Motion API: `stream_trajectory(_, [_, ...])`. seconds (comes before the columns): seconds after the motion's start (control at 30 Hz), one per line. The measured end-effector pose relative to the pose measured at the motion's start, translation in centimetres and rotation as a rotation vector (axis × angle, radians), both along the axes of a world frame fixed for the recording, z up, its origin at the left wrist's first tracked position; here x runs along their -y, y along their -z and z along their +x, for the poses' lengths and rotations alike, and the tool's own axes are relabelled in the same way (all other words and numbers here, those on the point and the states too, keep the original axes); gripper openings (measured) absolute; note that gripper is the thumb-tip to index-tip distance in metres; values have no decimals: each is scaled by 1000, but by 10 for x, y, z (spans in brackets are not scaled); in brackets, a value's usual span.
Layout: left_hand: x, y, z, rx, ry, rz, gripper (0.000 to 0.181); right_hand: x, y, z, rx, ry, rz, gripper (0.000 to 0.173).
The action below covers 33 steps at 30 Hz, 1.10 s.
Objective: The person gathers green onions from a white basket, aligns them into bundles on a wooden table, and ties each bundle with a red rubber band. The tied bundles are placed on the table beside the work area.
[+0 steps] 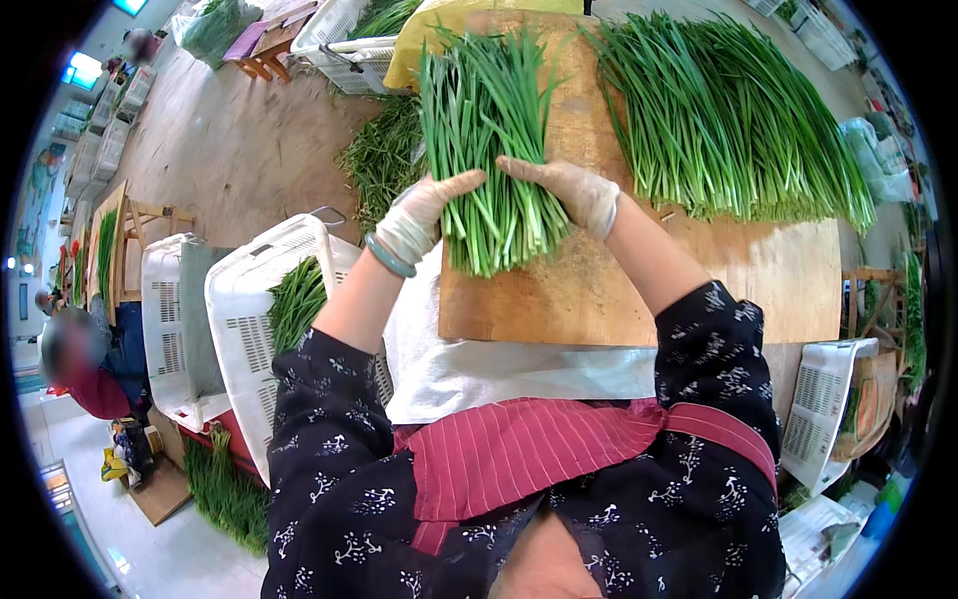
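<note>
Between my two gloved hands is a thick bunch of garlic chives (494, 142), its green tips pointing away from me and its pale cut ends towards me. My left hand (426, 202) grips the bunch's left side, thumb laid over the top. On the right side my right hand (569, 191) holds it, thumb also across the stems; the fingers of both hands are mostly hidden. Below the bunch lies a wooden board (539, 307). A broad heap of garlic chives (726, 127) rests on the board's far right part.
White plastic crates (247, 329) stand at my left, one with greens inside. Loose leaves (385, 157) are piled on the floor beyond my left hand. A yellow cloth (408, 45) hangs at the board's far left. Another person (82, 359) is at the far left.
</note>
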State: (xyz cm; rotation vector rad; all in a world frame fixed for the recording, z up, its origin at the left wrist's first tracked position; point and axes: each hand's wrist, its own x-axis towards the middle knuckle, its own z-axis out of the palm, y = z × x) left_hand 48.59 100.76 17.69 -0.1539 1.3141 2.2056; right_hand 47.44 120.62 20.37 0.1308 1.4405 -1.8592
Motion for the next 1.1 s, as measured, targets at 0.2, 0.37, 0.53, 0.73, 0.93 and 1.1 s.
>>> stream_trajectory(0.2, [-8, -14, 27, 79, 20, 142, 42, -2, 4, 15, 159, -43, -83, 53])
stream_trajectory(0.37, [-9, -15, 33, 89, 127, 128, 50, -9, 9, 27, 184, -68, -128, 53])
stream_trajectory(0.53, [-16, -16, 39, 80, 158, 73, 49, -13, 4, 39, 220, -49, -120, 57])
stream_trajectory(0.73, [-13, -29, 55, 199, 157, 30, 46, -12, -1, 57, 256, -10, -219, 57])
stream_trajectory(0.93, [-2, -19, 44, 204, 258, -50, 49, -5, 14, 55, 277, -47, -235, 53])
stream_trajectory(1.1, [-3, -21, 45, 281, 248, -22, 51, -5, 10, 61, 331, 46, -298, 50])
